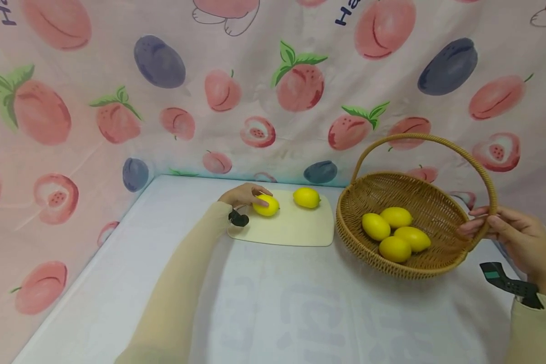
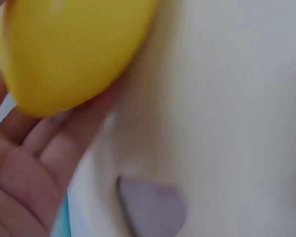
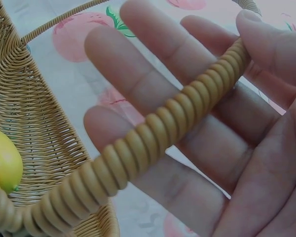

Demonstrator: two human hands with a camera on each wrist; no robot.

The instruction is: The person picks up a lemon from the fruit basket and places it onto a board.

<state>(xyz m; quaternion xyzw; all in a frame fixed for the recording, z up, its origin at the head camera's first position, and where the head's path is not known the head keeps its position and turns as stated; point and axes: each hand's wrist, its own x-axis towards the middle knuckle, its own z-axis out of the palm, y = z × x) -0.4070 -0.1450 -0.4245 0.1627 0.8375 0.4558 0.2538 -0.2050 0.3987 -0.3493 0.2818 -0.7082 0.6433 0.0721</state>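
Right fingers (image 3: 133, 74) hold one basket (image 1: 418, 194) with four lemons (image 1: 396, 218); left fingers (image 2: 79, 131) grip one lemon (image 1: 269, 209) at one board (image 1: 296, 227) bearing another lemon (image 1: 307, 197).

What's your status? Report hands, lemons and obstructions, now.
Left hand gripping lemon, left side of board. Right hand holding handle of basket. Four lemons inside, another lemon on board. No obstruction seen between board and basket.

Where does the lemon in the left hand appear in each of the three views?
Head: just below the picture's centre, the lemon in the fingers of the left hand.
Left wrist: large at upper left, cut off by the top edge.
Right wrist: not in it; the yellow fruits at left are in the wicker basket.
Shared landmark, head and left wrist: the cream board.
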